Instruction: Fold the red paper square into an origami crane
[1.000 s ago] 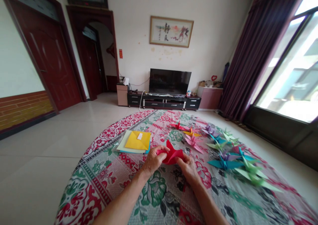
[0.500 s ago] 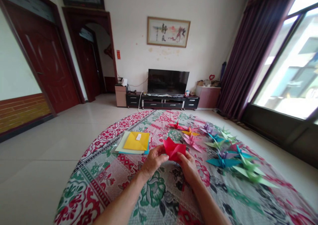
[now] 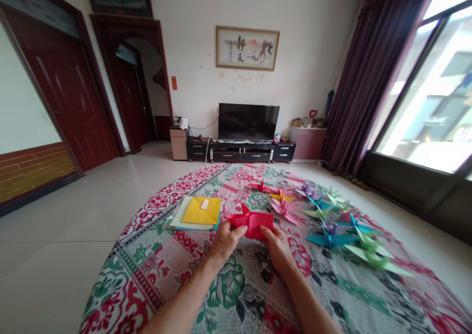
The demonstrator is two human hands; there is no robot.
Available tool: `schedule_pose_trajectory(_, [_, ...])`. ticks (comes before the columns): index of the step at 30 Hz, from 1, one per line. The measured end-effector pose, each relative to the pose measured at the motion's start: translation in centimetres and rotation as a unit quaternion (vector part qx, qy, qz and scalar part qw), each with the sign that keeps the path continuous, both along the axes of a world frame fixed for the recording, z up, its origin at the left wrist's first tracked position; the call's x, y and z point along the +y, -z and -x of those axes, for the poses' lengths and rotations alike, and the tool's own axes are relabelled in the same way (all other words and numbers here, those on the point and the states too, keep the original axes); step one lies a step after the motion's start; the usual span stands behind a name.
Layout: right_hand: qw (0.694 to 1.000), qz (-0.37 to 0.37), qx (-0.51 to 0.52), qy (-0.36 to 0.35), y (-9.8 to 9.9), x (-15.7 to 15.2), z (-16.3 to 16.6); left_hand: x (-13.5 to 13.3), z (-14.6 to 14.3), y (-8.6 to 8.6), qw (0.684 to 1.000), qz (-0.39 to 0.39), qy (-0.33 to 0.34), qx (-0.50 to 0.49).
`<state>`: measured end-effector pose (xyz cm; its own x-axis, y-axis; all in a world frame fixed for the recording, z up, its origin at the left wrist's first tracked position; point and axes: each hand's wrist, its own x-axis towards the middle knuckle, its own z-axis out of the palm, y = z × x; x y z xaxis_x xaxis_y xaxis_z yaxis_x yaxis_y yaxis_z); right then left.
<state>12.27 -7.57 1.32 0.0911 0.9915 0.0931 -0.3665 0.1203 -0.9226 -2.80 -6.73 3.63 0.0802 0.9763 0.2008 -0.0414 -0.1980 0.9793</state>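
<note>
A red sheet of origami paper (image 3: 254,221), partly folded, is held between both hands above the table. My left hand (image 3: 226,238) pinches its left side, thumb on the near face. On its right side my right hand (image 3: 275,240) grips the lower edge, thumb in front; the fingers behind the paper are hidden. A pointed flap stands up from the paper's top edge. Left of my hands lies a stack of square paper (image 3: 201,210), yellow on top with a small white piece on it. Folded paper cranes in several colours, among them a blue crane (image 3: 330,236), rest to the right.
A patterned cloth covers the round table (image 3: 177,270). A red crane (image 3: 262,186) and a pink crane (image 3: 284,208) lie just beyond my hands. Across the floor stand a television (image 3: 248,122) and a low black cabinet (image 3: 228,152).
The red paper has been spread wider to the left, and a pointed flap now rises from its top. Both hands still hold it. The camera view has shifted slightly.
</note>
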Motion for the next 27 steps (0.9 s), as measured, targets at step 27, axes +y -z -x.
schedule_pose_trajectory(27, [1.0,-0.009,-0.007,-0.015,-0.25,-0.29,-0.43,-0.7,0.18,-0.93,0.989,-0.058,0.116,0.067])
